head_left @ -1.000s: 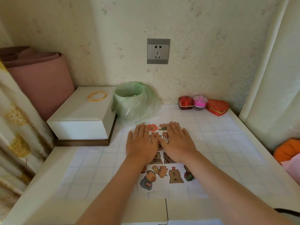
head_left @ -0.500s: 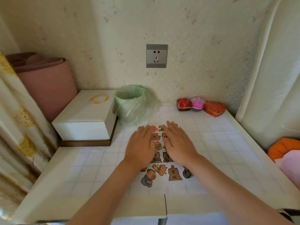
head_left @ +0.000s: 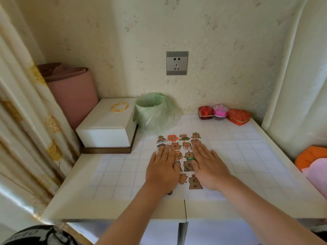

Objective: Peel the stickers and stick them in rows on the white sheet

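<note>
A white sheet (head_left: 185, 191) lies on the gridded table top, covered with several cartoon animal stickers (head_left: 184, 137) set in rows. My left hand (head_left: 163, 167) lies flat on the sheet's left part with straight fingers. My right hand (head_left: 208, 165) lies flat on the right part, fingers straight and pointing away from me. Both palms cover some of the stickers; the top row and a middle column show between and beyond the hands.
A bin lined with a green bag (head_left: 153, 112) stands just behind the sheet. A white box (head_left: 108, 126) with a gold bangle (head_left: 119, 106) sits at the left. Three small red and pink boxes (head_left: 224, 114) line the back wall. The table's front edge (head_left: 184, 209) is near me.
Both hands have slid back toward me and apart over the sheet, uncovering the top sticker rows. The camera view has tilted, showing more of the table's front edge.
</note>
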### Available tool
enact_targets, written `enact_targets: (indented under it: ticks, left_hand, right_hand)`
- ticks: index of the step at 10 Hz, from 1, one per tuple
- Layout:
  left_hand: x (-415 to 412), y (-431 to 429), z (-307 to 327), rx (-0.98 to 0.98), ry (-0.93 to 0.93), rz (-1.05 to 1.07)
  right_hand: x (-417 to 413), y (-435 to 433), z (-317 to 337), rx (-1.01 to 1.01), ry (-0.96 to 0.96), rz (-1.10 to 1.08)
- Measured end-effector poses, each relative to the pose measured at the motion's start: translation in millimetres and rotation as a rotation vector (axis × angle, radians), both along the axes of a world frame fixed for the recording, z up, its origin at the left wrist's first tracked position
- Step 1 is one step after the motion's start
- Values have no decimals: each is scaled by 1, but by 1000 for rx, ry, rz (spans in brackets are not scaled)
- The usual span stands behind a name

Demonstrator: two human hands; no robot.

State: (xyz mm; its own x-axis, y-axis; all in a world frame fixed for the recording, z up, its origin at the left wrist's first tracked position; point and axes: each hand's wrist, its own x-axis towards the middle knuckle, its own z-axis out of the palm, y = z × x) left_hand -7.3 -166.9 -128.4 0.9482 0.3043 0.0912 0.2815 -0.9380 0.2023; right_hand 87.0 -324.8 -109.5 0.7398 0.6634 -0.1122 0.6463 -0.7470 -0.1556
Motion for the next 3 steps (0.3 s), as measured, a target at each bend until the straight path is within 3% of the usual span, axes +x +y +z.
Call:
enact_targets:
  ticks: [2,3]
  left_hand:
    - [-1,1,5,-24,44,21]
    - [2,5,13,-121,60,4]
  right_hand:
    - [3,-9,-3,25,40,-85]
    - [3,-9,4,141,122,-104]
